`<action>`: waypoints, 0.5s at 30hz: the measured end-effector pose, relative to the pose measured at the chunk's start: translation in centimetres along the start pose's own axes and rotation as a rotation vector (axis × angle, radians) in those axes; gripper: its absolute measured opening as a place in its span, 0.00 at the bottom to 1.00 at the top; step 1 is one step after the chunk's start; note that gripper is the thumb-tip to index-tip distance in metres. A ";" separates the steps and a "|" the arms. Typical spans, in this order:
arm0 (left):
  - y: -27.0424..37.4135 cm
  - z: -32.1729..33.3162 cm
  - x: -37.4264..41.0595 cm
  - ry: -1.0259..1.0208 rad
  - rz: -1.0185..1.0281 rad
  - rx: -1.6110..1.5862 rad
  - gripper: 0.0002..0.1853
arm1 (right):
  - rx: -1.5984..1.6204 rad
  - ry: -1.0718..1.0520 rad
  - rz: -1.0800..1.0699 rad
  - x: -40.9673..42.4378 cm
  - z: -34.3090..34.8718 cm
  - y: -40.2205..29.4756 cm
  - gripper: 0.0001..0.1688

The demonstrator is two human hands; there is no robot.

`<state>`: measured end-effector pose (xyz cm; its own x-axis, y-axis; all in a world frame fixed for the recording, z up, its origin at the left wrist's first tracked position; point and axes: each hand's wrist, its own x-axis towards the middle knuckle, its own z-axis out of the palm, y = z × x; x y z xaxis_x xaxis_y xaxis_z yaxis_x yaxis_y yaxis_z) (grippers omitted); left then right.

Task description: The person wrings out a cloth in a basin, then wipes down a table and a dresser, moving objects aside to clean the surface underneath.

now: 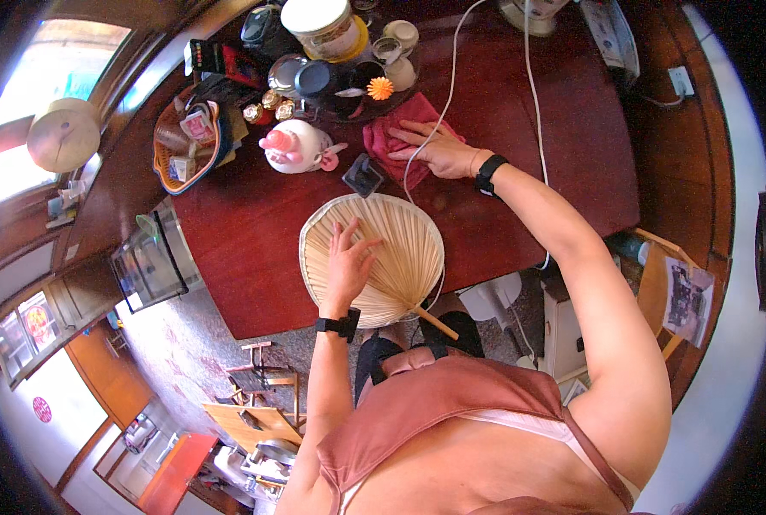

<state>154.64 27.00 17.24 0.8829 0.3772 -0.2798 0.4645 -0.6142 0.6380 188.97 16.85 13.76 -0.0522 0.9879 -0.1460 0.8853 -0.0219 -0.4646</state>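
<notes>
A pale palm-leaf fan (408,257) with a light stitched rim lies at the table's near edge, its handle (439,324) pointing toward my body. My left hand (350,267) is over the fan's left half with its fingers apart, not around the handle. Farther up, my right hand (437,149) lies spread on a bunched red cloth (389,138), pressing it to the dark red table (486,212). A white cable (446,106) passes across that hand. Just beyond the fan's rim is a small dark square object (362,175).
A white pump bottle with a pink top (296,147) stands left of the cloth. Jars, including a large white-lidded one (325,32), crowd the back. At the left edge sits a woven basket (164,170) of small items. A second white cable (535,109) crosses the table's right side.
</notes>
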 end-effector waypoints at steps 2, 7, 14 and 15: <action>0.2 -0.1 -0.1 0.031 -0.013 0.002 0.20 | 0.021 0.028 0.000 -0.3 0.2 -0.2 0.44; -0.3 0.4 -0.4 0.052 -0.020 -0.049 0.19 | -0.076 0.160 0.112 -3.5 -0.2 2.3 0.46; 0.3 -0.2 0.1 -0.019 0.002 -0.008 0.20 | -0.213 0.142 0.607 -10.1 -1.3 12.4 0.55; 0.4 -0.5 0.0 -0.039 -0.001 0.007 0.20 | -0.145 0.124 0.714 -10.3 -2.4 11.7 0.54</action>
<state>154.83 27.09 17.84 0.8845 0.3502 -0.3083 0.4656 -0.6189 0.6326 200.96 6.82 11.96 0.6042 0.7511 -0.2660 0.7370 -0.6537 -0.1720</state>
